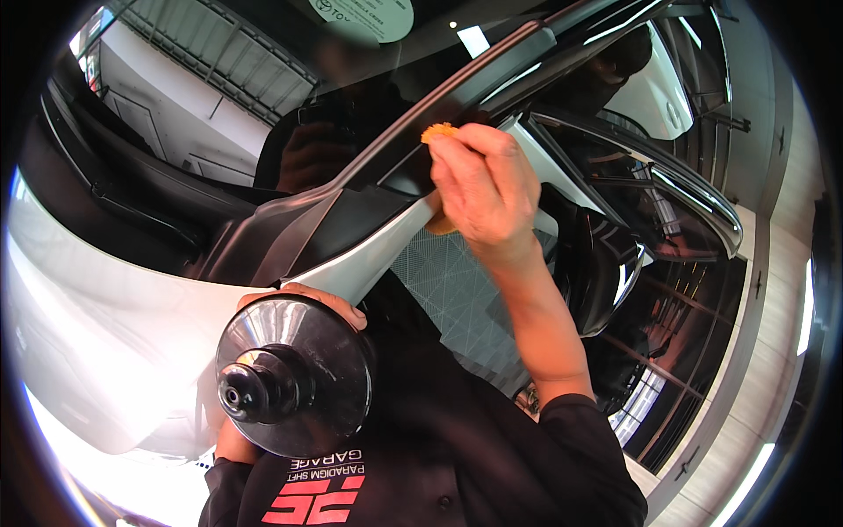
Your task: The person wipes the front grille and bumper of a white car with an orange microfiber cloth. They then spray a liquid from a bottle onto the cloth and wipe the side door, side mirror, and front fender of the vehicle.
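Observation:
My right hand (490,184) pinches an orange cloth or pad (438,132) with fluffy edges against the black pillar trim (421,138) beside the windshield. Most of the cloth is hidden behind the fingers. A bit of yellow-orange material also shows below the hand. Close to my chest, my left hand (329,303) grips a glossy black bottle (336,382) with a stepped nozzle top that points up at me. The bottle covers most of that hand, leaving some fingers and the thumb in sight along its far edge.
A white car's hood (125,316) spreads out on the left, below the dark windshield (369,85). At right, the black side mirror (593,263) and an open car door (632,171) stand near my right arm. Grey patterned floor (448,283) shows between.

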`<state>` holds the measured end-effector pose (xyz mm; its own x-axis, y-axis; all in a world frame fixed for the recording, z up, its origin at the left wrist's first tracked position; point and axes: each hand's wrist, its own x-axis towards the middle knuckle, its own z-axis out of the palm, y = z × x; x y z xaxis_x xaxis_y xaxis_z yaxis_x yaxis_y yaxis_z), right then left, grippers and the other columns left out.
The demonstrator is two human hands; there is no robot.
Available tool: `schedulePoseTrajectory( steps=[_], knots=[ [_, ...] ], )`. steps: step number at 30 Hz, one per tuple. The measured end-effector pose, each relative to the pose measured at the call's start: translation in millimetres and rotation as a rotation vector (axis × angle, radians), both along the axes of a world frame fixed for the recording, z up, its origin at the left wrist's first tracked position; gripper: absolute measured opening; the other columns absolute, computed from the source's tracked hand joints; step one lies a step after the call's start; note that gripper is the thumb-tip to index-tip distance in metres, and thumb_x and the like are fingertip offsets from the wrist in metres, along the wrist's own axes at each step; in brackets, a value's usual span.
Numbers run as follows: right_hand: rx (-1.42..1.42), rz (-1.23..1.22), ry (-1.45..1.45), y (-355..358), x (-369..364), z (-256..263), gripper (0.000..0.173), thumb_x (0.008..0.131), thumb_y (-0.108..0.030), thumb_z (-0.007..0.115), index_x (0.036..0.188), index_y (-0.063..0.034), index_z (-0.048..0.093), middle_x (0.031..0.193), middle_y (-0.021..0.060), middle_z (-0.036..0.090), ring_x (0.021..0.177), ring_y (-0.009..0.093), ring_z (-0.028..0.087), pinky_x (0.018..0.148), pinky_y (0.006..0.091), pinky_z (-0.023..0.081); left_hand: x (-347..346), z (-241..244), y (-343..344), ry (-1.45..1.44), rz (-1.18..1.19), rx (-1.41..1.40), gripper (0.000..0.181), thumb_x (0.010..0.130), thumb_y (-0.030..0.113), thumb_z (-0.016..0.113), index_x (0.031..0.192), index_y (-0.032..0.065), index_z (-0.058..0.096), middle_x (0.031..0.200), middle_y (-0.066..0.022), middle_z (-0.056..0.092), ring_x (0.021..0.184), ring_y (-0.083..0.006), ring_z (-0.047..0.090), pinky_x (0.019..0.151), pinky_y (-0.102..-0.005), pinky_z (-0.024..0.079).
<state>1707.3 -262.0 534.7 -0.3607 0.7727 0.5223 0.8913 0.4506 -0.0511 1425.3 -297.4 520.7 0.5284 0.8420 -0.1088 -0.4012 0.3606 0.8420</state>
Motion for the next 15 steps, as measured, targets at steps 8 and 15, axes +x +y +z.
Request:
schedulePoseTrajectory(
  steps=[8,15],
  knots=[
    [-0.024,-0.009,0.036,1.6,-5.7,3.0,0.028,0.077,0.007,0.079,0.103,-0.001,0.072,0.1,0.0079,0.064,0.08,0.02,0.065,0.067,0.0326,0.055,0.0,2.6,2.9,0.021,-0.02,0.037,0.028,0.069,0.019,0.087,0.087,0.0019,0.073,0.094,-0.0148,0.077,0.086,-0.0255,0.075,0.088,-0.0359,0.058],
    [-0.846,-0.649,1.254,-24.3,-3.0,23.2,0.03,0.099,-0.025,0.075,0.085,0.0019,0.072,0.072,0.0029,0.065,0.063,0.009,0.059,0.056,0.026,0.047,0.4,3.4,7.2,0.083,-0.056,0.046,0.023,0.072,0.017,0.085,0.086,0.0021,0.073,0.093,-0.0141,0.077,0.085,-0.0243,0.075,0.088,-0.0354,0.058]
  ],
)
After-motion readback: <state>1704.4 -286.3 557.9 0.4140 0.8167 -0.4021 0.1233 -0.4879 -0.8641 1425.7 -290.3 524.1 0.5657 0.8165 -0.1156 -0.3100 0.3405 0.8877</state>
